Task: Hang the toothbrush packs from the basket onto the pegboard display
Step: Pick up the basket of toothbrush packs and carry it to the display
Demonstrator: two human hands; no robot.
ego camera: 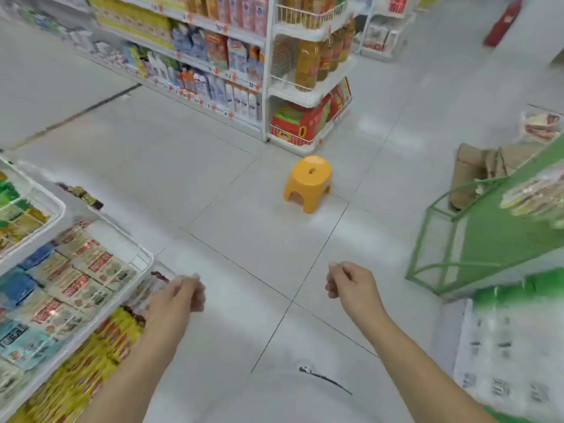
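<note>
No toothbrush pack, basket or pegboard shows in the head view. My left hand [180, 297] is blurred and hovers low on the left, fingers loosely curled, beside clear packets [154, 285] at the corner of a white wire shelf [143, 254]; I see nothing in its grip. Further right, my right hand [348, 285] is held out over the floor tiles. Its fingers are loosely curled with the thumb against the forefinger, and it holds nothing.
A yellow plastic stool [308, 181] stands on the tiled floor ahead. White shelving [265, 87] with bottles and cartons fills the back. A green wire rack [488, 224] with bagged goods is at right, with flattened cardboard [470, 175] behind it.
</note>
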